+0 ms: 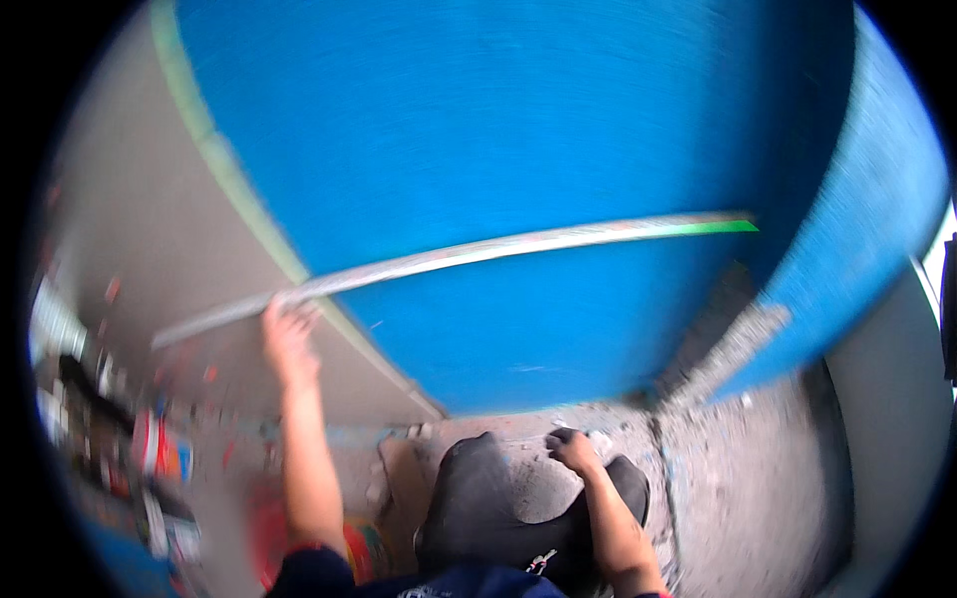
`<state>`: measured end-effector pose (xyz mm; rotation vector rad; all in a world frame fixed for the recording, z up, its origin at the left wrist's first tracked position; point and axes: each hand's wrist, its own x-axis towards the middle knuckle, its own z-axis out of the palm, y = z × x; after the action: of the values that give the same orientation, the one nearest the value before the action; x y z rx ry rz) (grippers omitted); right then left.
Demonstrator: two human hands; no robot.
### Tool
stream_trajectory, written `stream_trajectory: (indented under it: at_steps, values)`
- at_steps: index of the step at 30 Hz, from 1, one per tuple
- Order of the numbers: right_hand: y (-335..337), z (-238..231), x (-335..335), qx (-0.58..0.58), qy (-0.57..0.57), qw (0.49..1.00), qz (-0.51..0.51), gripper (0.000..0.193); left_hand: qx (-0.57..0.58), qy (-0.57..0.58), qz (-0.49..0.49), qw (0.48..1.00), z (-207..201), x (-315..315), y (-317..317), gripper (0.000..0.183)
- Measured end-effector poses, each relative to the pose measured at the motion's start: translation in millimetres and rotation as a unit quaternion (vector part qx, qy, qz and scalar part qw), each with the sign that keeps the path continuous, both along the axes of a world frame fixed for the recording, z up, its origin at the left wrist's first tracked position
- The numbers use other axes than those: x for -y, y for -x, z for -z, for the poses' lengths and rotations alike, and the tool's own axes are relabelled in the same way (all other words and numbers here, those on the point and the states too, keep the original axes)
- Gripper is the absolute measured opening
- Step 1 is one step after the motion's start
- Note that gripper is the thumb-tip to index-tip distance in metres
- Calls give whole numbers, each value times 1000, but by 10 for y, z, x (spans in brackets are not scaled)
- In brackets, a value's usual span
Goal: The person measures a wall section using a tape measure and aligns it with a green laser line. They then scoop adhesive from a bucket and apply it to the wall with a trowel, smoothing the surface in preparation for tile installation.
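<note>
A long pale metal straightedge [478, 249] lies across the blue wall [518, 120], tilted with its right end higher. A bright green strip [726, 227] shows along its right end. Its left end reaches over the grey wall section. My left hand [290, 344] is closed on the straightedge near that end, beside the pale yellow-green border strip [254, 214]. Above my bent knees, my right hand [575, 453] is closed, apart from the wall and the straightedge. Something small and dark shows at its fingers, too blurred to name.
At lower left stand a white and red container [150, 444] and other blurred items. A red round bucket-like thing [267, 533] is beside my left forearm. The dusty concrete floor [743, 478] has crumbs of debris. Another blue wall face [872, 209] rises at right, its lower edge rough and grey.
</note>
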<state>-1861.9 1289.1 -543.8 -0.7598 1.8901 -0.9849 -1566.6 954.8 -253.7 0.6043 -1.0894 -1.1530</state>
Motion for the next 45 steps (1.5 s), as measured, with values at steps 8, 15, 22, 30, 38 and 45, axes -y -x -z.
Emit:
stream_trajectory:
  at_steps: [8,15,22,30,38,45]
  values:
    - [-29,50,77,-33,-4,999,-7,36,-22,-57,34,998,-74,186,-176,42]
    - [-61,254,196,-97,11,995,-8,35,18,-36,22,999,-190,125,-105,44]
    - [-59,312,233,-100,11,995,-9,35,41,-12,11,999,-226,45,-66,45]
    - [-66,250,215,-93,20,995,-7,37,57,-2,16,998,-191,161,-129,44]
    - [-40,218,195,-73,26,997,-8,36,72,1,5,997,-171,150,-123,42]
    - [-23,288,223,-98,53,994,18,37,59,15,11,998,-227,177,-119,37]
